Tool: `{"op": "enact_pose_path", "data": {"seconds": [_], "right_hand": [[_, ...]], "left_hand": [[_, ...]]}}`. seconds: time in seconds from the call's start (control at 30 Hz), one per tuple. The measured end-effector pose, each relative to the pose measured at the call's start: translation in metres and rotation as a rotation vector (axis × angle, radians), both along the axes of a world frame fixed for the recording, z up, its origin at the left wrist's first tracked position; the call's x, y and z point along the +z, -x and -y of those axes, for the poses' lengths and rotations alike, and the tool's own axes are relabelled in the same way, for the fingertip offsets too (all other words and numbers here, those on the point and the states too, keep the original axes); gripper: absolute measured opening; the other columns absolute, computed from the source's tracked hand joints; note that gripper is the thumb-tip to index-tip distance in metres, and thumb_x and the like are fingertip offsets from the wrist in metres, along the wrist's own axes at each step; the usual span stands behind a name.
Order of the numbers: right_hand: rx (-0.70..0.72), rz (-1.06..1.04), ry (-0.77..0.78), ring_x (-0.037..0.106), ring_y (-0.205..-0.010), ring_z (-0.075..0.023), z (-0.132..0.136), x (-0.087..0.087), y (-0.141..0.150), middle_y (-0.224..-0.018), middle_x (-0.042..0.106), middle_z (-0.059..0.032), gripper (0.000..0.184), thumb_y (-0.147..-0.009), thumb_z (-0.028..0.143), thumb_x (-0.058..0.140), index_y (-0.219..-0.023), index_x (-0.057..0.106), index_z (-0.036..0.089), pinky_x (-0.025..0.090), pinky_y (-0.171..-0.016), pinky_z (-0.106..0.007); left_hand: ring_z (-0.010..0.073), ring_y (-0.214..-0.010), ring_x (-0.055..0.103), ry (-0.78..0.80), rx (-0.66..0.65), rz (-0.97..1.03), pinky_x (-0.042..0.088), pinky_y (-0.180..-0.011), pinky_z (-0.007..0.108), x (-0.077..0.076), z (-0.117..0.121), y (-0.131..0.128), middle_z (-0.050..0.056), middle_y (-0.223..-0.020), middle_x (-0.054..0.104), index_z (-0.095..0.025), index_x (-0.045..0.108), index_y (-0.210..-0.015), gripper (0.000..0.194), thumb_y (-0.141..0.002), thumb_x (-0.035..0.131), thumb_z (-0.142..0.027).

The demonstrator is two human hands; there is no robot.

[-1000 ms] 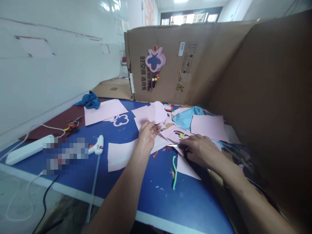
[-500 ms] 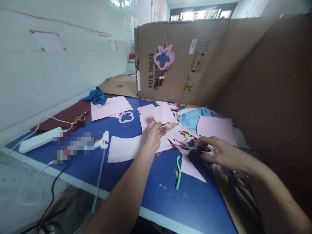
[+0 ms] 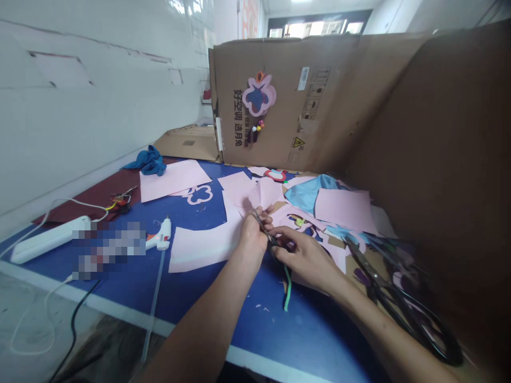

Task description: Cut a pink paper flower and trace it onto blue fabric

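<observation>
My left hand (image 3: 254, 233) is closed on a rounded pink paper cutout (image 3: 266, 191), which stands up beyond its fingers. Small scissors (image 3: 263, 226) are in my right hand (image 3: 304, 254), its fingers wrapped around their handles. The blades point up and left across the fingers of my left hand, near the cutout's lower edge. Whether they touch the paper cannot be made out. Just below my right hand a green fuzzy stem (image 3: 288, 292) lies on the blue table (image 3: 255, 330), its upper end hidden.
Large black-handled scissors (image 3: 385, 292) lie at the right. A white glue gun (image 3: 163, 236), a power strip (image 3: 51, 242) and cords are at the left. Pink sheets (image 3: 203, 247) and a light blue cloth (image 3: 311, 192) cover the middle. Cardboard walls (image 3: 331, 133) stand behind and at right.
My right hand has moved left with the small scissors, from over the paper scraps to my left hand. The large scissors have come into clearer view. The camera has shifted slightly.
</observation>
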State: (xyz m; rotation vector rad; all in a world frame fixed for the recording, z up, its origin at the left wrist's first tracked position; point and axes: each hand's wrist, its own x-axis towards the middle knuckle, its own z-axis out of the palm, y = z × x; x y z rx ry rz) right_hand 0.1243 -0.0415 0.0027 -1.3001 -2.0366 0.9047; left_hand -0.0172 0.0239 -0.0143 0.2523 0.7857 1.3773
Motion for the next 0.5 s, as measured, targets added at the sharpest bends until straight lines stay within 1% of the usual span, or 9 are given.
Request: {"op": "enact_pose_path", "data": {"seconds": [0.07, 0.13, 0.27, 0.33, 0.4, 0.47, 0.5], "right_hand": [[-0.026, 0.043, -0.033, 0.065, -0.077, -0.0219, 0.003, 0.000, 0.001, -0.090, 0.074, -0.0004, 0.041, -0.089, 0.031, 0.064, -0.128, 0.075, 0.030, 0.047, -0.071, -0.033], [-0.039, 0.050, -0.048, 0.067, -0.077, -0.0221, 0.005, 0.000, 0.001, -0.091, 0.076, -0.0005, 0.043, -0.088, 0.029, 0.066, -0.130, 0.074, 0.031, 0.047, -0.071, -0.033], [0.002, -0.048, -0.019, 0.065, -0.073, -0.0208, 0.006, -0.006, 0.004, -0.089, 0.076, -0.0013, 0.042, -0.087, 0.030, 0.069, -0.129, 0.072, 0.027, 0.048, -0.067, -0.031], [0.036, -0.110, 0.019, 0.063, -0.071, -0.0195, 0.004, -0.008, 0.004, -0.085, 0.074, -0.0007, 0.040, -0.088, 0.032, 0.070, -0.128, 0.073, 0.025, 0.047, -0.065, -0.030], [0.062, -0.191, 0.074, 0.063, -0.071, -0.0190, 0.000, -0.006, 0.000, -0.081, 0.072, 0.0000, 0.035, -0.089, 0.033, 0.071, -0.122, 0.075, 0.023, 0.048, -0.067, -0.030], [0.076, -0.300, 0.148, 0.065, -0.076, -0.0197, -0.004, 0.000, -0.009, -0.081, 0.072, -0.0006, 0.031, -0.088, 0.036, 0.074, -0.117, 0.077, 0.022, 0.051, -0.072, -0.032], [0.073, -0.348, 0.187, 0.067, -0.078, -0.0206, -0.007, 0.005, -0.015, -0.083, 0.073, -0.0017, 0.033, -0.087, 0.038, 0.078, -0.115, 0.077, 0.022, 0.053, -0.075, -0.033]], "left_hand": [[0.0054, -0.037, 0.040, 0.019, 0.007, 0.022, 0.029, -0.037, 0.019, 0.003, 0.001, 0.003, -0.003, -0.062, 0.060, -0.016, 0.063, -0.090, 0.007, -0.090, 0.069, -0.020], [0.0035, -0.037, 0.036, 0.035, 0.020, 0.045, 0.025, -0.036, 0.019, 0.008, 0.004, 0.004, -0.002, -0.068, 0.064, -0.017, 0.059, -0.086, 0.010, -0.090, 0.068, -0.019], [0.0028, -0.037, 0.036, 0.047, 0.055, 0.043, 0.021, -0.036, 0.019, 0.018, 0.009, 0.000, 0.000, -0.077, 0.069, -0.020, 0.049, -0.080, 0.017, -0.092, 0.059, -0.013], [0.0033, -0.038, 0.039, 0.051, 0.075, 0.007, 0.021, -0.036, 0.018, 0.020, 0.010, -0.003, 0.001, -0.079, 0.071, -0.020, 0.048, -0.080, 0.017, -0.093, 0.056, -0.012], [0.0044, -0.041, 0.046, 0.032, 0.108, -0.038, 0.025, -0.038, 0.018, 0.019, 0.009, -0.003, 0.002, -0.078, 0.071, -0.019, 0.051, -0.081, 0.015, -0.092, 0.060, -0.012], [0.0059, -0.047, 0.054, -0.043, 0.145, -0.100, 0.035, -0.043, 0.017, 0.016, 0.008, -0.002, 0.001, -0.076, 0.070, -0.019, 0.054, -0.083, 0.013, -0.089, 0.065, -0.014], [0.0067, -0.050, 0.057, -0.091, 0.156, -0.145, 0.039, -0.047, 0.017, 0.015, 0.008, -0.001, 0.000, -0.075, 0.070, -0.018, 0.056, -0.083, 0.013, -0.088, 0.068, -0.015]]}}
